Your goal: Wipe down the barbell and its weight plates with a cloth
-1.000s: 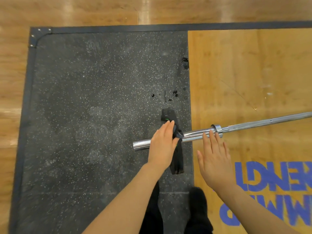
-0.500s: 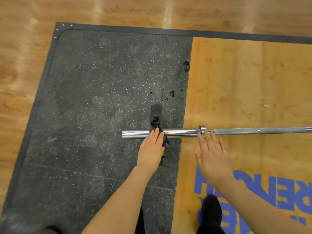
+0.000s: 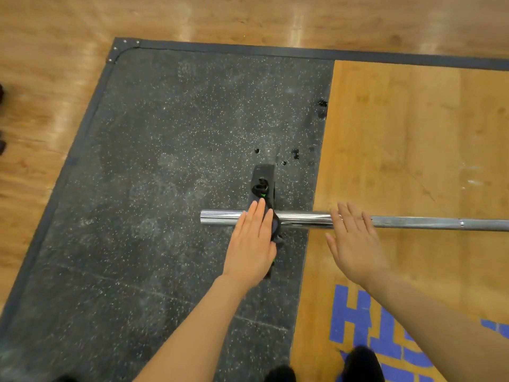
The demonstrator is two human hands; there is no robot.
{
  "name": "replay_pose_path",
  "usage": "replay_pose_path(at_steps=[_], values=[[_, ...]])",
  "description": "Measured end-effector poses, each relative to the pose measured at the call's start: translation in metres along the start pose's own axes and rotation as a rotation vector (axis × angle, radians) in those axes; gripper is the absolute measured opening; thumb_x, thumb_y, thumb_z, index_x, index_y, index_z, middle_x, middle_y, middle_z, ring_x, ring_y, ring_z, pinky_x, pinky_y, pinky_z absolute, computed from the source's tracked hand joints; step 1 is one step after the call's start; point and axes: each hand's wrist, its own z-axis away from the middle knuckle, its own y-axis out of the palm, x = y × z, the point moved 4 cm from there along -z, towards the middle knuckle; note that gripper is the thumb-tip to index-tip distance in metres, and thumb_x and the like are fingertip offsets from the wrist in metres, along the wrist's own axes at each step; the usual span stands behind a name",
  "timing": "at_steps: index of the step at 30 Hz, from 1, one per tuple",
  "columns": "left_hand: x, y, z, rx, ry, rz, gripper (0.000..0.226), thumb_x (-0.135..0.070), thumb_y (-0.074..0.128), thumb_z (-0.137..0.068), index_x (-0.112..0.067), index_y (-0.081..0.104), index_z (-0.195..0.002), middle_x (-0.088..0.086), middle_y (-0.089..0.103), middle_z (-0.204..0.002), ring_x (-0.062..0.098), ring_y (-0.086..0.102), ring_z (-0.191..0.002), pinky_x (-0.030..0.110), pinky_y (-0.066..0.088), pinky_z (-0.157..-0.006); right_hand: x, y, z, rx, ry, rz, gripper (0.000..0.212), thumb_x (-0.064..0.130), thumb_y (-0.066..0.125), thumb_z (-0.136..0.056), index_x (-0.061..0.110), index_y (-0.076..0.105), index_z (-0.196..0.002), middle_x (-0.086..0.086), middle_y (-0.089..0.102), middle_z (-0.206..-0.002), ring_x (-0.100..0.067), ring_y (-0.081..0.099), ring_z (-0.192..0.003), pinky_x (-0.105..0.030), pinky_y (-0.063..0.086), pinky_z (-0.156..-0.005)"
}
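Nearest us, two dark shoes [image 3: 360, 363] at the bottom edge, one on the speckled rubber mat [image 3: 154, 188], one on the wooden platform [image 3: 413, 150] beside blue lettering [image 3: 366, 323]. No containers in view.

Our left hand [image 3: 252, 244] lies flat, fingers straight and together, pressing the black cloth [image 3: 263, 188] onto the barbell [image 3: 308, 220] at its chrome sleeve; nothing gripped. The cloth drapes across the sleeve, one end toward us under the palm, the other stretched out on the mat beyond the bar, with a small green mark showing.

Our right hand [image 3: 355, 244] is spread open, fingertips over the bar where sleeve meets shaft; whether it touches we cannot tell.

The bar lies crosswise, sleeve end over the mat, shaft running off right across the platform. No weight plates visible.

Against half a second ago: both hands sit as before, and the bar remains level
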Motion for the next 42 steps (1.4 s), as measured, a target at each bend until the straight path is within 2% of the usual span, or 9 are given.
replay_pose_path(at_steps=[2, 4, 6, 11, 17, 26, 32, 37, 42], values=[[-0.001, 0.005, -0.001, -0.067, 0.024, 0.0, 0.065, -0.033, 0.046, -0.091, -0.001, 0.036, -0.146, 0.017, 0.02, -0.158, 0.03, 0.015, -0.148, 0.042, 0.005, -0.121, 0.005, 0.02, -0.011, -0.012, 0.005, -0.004, 0.081, 0.051, -0.002, -0.092, 0.008, 0.037, -0.148, -0.015, 0.031, -0.156, -0.032, 0.019, -0.147, -0.051, 0.014, -0.12], [-0.001, 0.012, -0.001, -0.126, 0.048, 0.029, 0.068, -0.041, 0.041, -0.093, 0.002, 0.034, -0.145, 0.02, 0.021, -0.158, 0.032, 0.012, -0.148, 0.046, 0.011, -0.121, 0.011, 0.039, -0.022, -0.03, 0.027, -0.019, 0.083, 0.055, -0.004, -0.094, 0.012, 0.046, -0.143, -0.015, 0.036, -0.153, -0.034, 0.026, -0.145, -0.054, 0.019, -0.117], [0.0, 0.021, -0.003, -0.183, 0.051, 0.012, 0.071, -0.047, 0.04, -0.095, 0.002, 0.033, -0.145, 0.021, 0.021, -0.157, 0.032, 0.011, -0.148, 0.047, 0.013, -0.12, 0.013, 0.057, -0.032, -0.041, 0.047, -0.028, 0.076, 0.054, 0.003, -0.095, 0.015, 0.051, -0.14, -0.014, 0.04, -0.151, -0.035, 0.029, -0.143, -0.056, 0.023, -0.115], [0.003, 0.037, -0.015, -0.391, 0.092, 0.076, 0.06, -0.041, 0.045, -0.095, -0.001, 0.038, -0.14, 0.021, 0.029, -0.154, 0.034, 0.019, -0.146, 0.05, 0.015, -0.119, 0.0, 0.087, -0.056, -0.125, 0.073, -0.045, 0.081, 0.054, -0.005, -0.098, 0.018, 0.057, -0.136, -0.015, 0.048, -0.144, -0.036, 0.04, -0.137, -0.057, 0.029, -0.111], [0.005, 0.038, -0.025, -0.528, 0.123, 0.154, 0.052, -0.038, 0.041, -0.096, -0.002, 0.051, -0.132, 0.019, 0.035, -0.151, 0.033, 0.025, -0.144, 0.051, 0.017, -0.118, -0.01, 0.108, -0.066, -0.209, 0.025, -0.002, 0.068, 0.052, 0.006, -0.101, 0.022, 0.053, -0.139, -0.011, 0.05, -0.144, -0.03, 0.041, -0.137, -0.056, 0.021, -0.113], [0.012, 0.014, -0.05, -0.39, 0.057, 0.084, 0.053, -0.042, 0.031, -0.098, -0.015, 0.051, -0.139, 0.011, 0.042, -0.149, 0.028, 0.033, -0.142, 0.049, 0.016, -0.119, -0.016, 0.118, -0.078, -0.293, 0.014, 0.031, 0.056, 0.049, 0.025, -0.097, 0.023, 0.054, -0.137, -0.009, 0.059, -0.131, -0.031, 0.047, -0.131, -0.055, 0.02, -0.113], [0.024, -0.001, -0.088, -0.227, -0.001, 0.086, 0.046, -0.038, 0.032, -0.103, -0.019, 0.043, -0.144, 0.004, 0.03, -0.157, 0.02, 0.019, -0.147, 0.04, 0.009, -0.12, -0.015, 0.11, -0.083, -0.28, 0.003, 0.035, 0.056, 0.048, 0.025, -0.097, 0.024, 0.052, -0.139, -0.009, 0.059, -0.132, -0.03, 0.048, -0.129, -0.055, 0.02, -0.112], [0.025, 0.005, -0.056, -0.315, 0.001, 0.141, 0.05, -0.039, 0.027, -0.103, -0.014, 0.045, -0.142, 0.006, 0.032, -0.156, 0.022, 0.023, -0.146, 0.04, 0.012, -0.12, -0.016, 0.111, -0.089, -0.24, 0.018, 0.047, 0.061, 0.051, 0.015, -0.096, 0.029, 0.044, -0.145, -0.005, 0.053, -0.14, -0.026, 0.041, -0.135, -0.052, 0.014, -0.115], [0.031, 0.03, -0.003, -0.354, 0.008, 0.205, 0.053, -0.038, 0.028, -0.101, -0.012, 0.039, -0.147, 0.007, 0.027, -0.158, 0.02, 0.025, -0.145, 0.042, 0.016, -0.12, -0.016, 0.114, -0.086, -0.281, 0.003, 0.053, 0.059, 0.051, 0.017, -0.097, 0.029, 0.046, -0.144, -0.006, 0.054, -0.139, -0.027, 0.042, -0.134, -0.054, 0.017, -0.114]])
